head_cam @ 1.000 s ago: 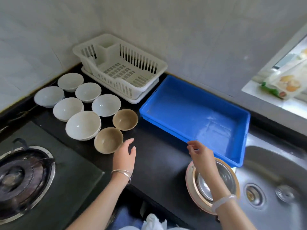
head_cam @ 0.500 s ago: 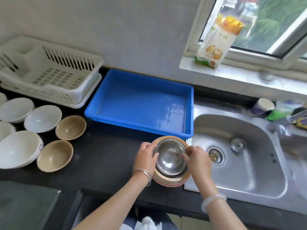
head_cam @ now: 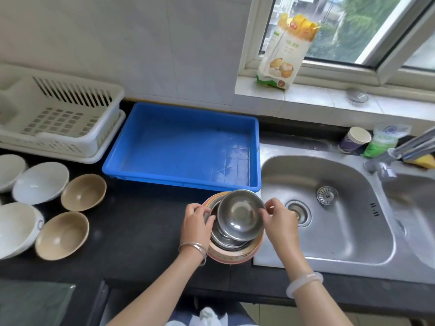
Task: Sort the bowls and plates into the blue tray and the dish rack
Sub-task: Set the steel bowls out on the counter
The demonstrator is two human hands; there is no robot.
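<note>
A steel bowl (head_cam: 240,215) is tilted up off a stack of steel bowls (head_cam: 223,241) that sits in pink-rimmed plates (head_cam: 233,256) at the counter's front, beside the sink. My right hand (head_cam: 275,218) pinches the tilted bowl's right rim. My left hand (head_cam: 196,221) grips the stack's left edge. The blue tray (head_cam: 181,182) lies empty just behind them. The white dish rack (head_cam: 58,114) stands empty at the far left. Two tan bowls (head_cam: 83,191) (head_cam: 62,235) and several white bowls (head_cam: 40,180) rest on the left counter.
The steel sink (head_cam: 329,220) lies right of the stack, its tap (head_cam: 400,149) at the right edge. A paper cup (head_cam: 354,140) and green bag (head_cam: 381,142) stand behind it. A food packet (head_cam: 287,50) leans on the windowsill. A stove's glass edge (head_cam: 35,304) shows bottom left.
My view swung right from the bowls to the sink side. Both hands closed on the stack, and the top steel bowl has now been lifted and tilted off it.
</note>
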